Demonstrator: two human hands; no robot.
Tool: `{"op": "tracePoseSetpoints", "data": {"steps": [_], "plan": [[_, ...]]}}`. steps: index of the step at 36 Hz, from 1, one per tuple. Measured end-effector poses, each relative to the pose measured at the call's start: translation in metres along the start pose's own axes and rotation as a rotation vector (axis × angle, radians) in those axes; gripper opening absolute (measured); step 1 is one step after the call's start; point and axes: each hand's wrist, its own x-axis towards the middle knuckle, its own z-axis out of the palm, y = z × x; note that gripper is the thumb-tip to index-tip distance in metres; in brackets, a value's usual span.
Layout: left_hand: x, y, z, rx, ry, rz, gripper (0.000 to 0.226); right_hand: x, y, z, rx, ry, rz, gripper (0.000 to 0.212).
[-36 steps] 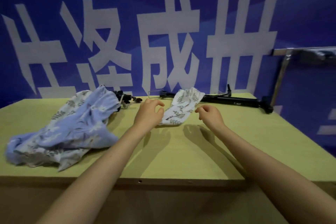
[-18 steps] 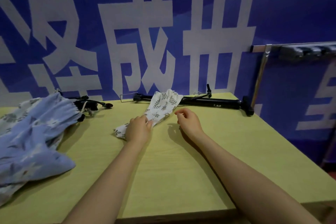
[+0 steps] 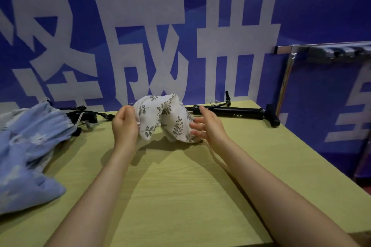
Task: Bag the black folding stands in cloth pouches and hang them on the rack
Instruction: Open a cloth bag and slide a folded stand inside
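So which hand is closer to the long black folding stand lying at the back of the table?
Right. The right hand is just in front of the black folding stand; the left hand holds the leaf-print pouch further left.

Soft cloth pouch, matt wooden table

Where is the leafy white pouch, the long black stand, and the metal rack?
leafy white pouch [image 3: 163, 118], head view, middle of the raised cloth.
long black stand [image 3: 239, 110], head view, middle of its tube.
metal rack [image 3: 285, 48], head view, left end of the top bar.
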Motion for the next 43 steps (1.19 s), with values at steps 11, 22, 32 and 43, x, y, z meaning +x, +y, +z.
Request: {"op": "tracePoseSetpoints", "data": {"steps": [11,22,32,43], "plan": [[0.001,0.018,-0.015,-0.442,-0.102,0.026,0.037,-0.010,0.006,0.001,-0.200,0.005,-0.183,0.053],[0.005,0.021,-0.019,-0.418,0.006,-0.054,0.027,-0.033,-0.007,0.013,0.327,-0.436,0.226,0.027],[0.012,-0.007,-0.030,0.336,-0.036,0.011,0.029,-0.035,-0.019,0.004,0.450,-0.093,0.014,0.019],[-0.040,0.001,0.008,0.188,-0.393,0.111,0.024,-0.044,-0.012,0.022,0.626,-0.390,0.042,0.022]]}}
